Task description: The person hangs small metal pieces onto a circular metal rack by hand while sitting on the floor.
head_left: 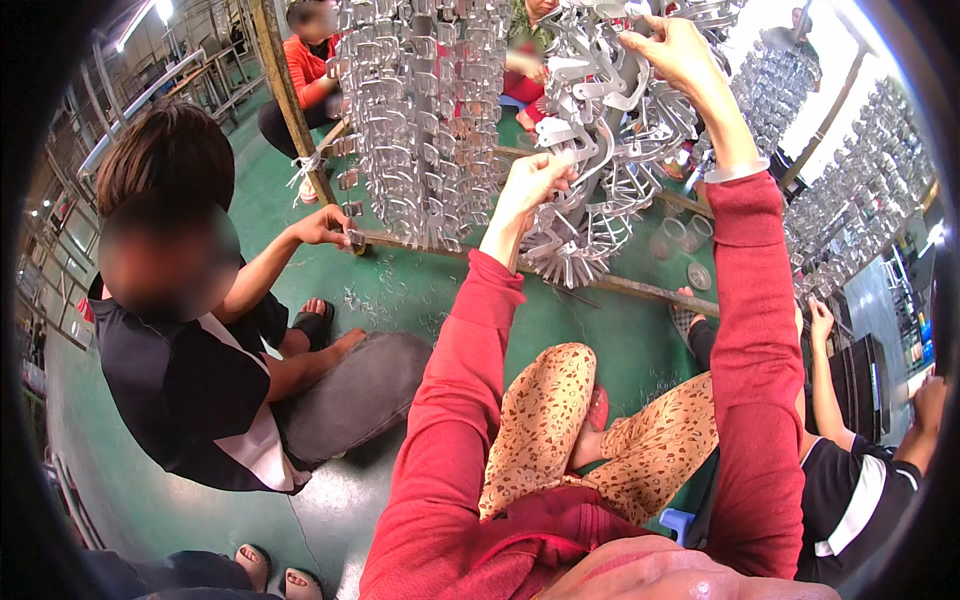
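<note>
Left hand [535, 180]: raised on a red-sleeved forearm that climbs from the lower edge, wrist bent, fingers curled closed around the lower part of a hanging cluster of silvery bent metal clips [590, 150]. The cluster hangs in front of the person, above the green painted floor [400, 300].

Right hand [675, 50]: stretched higher, arm nearly straight, red sleeve ending at a white cuff. Fingers pinched narrow on one clip near the top of the same cluster.

Second hanging cluster of silvery metal clips [420, 110]: just left of the first, longer and denser, not touched by either of the person's own hands.

Further racks of the same shiny clips [860, 210]: at far right, well apart from both hands.

Containers: small clear round plastic cups [690, 245] on the floor beyond a long brown bar [620, 285], near the foot of the held cluster. Contents cannot be told.

Loose metal bits [375, 300]: scattered on the floor under the left cluster.

Co-worker in a black and white shirt [190, 380]: seated at left, one hand [325, 225] reaching to the base of the second cluster.

Another co-worker's raised hand [820, 320]: lower right, fingers spread near the right-hand racks.
</note>
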Tool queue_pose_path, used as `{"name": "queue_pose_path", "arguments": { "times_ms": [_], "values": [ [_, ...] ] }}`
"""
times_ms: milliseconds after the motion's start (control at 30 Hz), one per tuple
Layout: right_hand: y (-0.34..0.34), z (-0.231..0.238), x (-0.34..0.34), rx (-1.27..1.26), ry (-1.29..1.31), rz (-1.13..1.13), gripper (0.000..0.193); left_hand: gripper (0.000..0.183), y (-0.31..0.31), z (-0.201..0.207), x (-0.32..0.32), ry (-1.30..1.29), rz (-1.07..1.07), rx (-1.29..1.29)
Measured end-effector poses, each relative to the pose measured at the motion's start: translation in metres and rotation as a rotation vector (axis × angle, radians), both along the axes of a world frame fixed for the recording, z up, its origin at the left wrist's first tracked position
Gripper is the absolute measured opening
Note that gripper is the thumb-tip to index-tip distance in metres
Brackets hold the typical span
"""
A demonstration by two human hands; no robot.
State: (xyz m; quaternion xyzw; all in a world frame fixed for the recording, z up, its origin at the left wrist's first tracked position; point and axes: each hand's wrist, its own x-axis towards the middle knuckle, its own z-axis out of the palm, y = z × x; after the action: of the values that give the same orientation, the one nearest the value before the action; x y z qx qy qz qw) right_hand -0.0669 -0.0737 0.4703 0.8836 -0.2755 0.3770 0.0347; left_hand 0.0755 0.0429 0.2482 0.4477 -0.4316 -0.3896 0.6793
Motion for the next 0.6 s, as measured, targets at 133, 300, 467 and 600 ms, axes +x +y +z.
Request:
{"name": "queue_pose_path", "arguments": {
  "times_ms": [133, 300, 467, 600],
  "values": [
    [0.013, -0.008, 0.002, 0.194, -0.054, 0.114, 0.05, 0.04, 0.007, 0.004, -0.005, -0.061, 0.022, 0.005],
    [0.04, -0.015, 0.004, 0.233, -0.091, 0.195, 0.056, 0.057, 0.008, 0.004, -0.003, -0.181, 0.096, -0.053],
    [0.035, -0.013, -0.004, 0.426, -0.098, 0.421, 0.053, 0.041, 0.019, 0.018, 0.001, -0.472, 0.041, -0.032],
    [0.036, -0.013, -0.004, 0.513, -0.109, 0.572, 0.046, 0.03, 0.034, 0.026, 0.007, -0.662, 0.121, -0.114]
  ]
}}
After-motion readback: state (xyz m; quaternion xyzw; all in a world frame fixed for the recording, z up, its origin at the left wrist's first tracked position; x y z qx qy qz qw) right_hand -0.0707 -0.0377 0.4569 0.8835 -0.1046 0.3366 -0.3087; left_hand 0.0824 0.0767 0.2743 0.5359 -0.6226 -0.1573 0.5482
